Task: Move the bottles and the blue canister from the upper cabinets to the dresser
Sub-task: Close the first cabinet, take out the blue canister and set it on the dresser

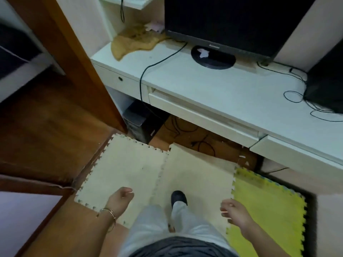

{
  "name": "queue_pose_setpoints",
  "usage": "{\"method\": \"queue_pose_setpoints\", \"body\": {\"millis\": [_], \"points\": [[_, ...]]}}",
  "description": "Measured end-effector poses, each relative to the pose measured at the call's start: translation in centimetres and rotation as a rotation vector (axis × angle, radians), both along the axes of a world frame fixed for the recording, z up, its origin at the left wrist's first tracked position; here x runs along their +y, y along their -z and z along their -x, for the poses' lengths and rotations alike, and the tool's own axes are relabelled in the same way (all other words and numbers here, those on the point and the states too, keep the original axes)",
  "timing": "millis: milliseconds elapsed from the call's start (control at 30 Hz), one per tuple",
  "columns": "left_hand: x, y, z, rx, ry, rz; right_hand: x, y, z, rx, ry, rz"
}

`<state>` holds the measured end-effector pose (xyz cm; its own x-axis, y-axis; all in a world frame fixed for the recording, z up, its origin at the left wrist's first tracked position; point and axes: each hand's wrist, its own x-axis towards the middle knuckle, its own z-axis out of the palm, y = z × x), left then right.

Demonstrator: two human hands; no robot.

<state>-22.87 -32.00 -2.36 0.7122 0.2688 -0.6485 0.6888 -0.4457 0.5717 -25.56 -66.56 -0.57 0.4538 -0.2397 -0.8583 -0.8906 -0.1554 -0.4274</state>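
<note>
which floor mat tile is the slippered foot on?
The middle cream tile, between the other cream tile and the yellow tile; the dark slipper sits right of the seam.

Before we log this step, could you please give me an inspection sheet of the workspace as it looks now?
Surface: white desk bearing a monitor.
Job's things: nothing seen.
Clutter: tan cloth at desk's back left; paper scrap on monitor base.
Hands: left hand and right hand hold nothing, fingers loosely curled.
Cables: black cable hangs over the desk front; loops lie beside a black box; more under the desk.
Surroundings: tower under desk; cream mats and yellow mat on floor; wooden door at left.
</note>
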Motion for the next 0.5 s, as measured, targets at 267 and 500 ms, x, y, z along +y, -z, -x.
{"method": "queue_pose_setpoints", "body": {"millis": [267, 500], "points": [[0.7, -2.5, -5.7, -0.023, -0.1, 0.02, 2.6, -0.2, -10.4, -0.122, -0.154, -0.023], [4.8, -1.0, -10.2, -0.014, -0.086, -0.01, 6.2, 0.8, -15.4, -0.05, -0.224, 0.002]]}}
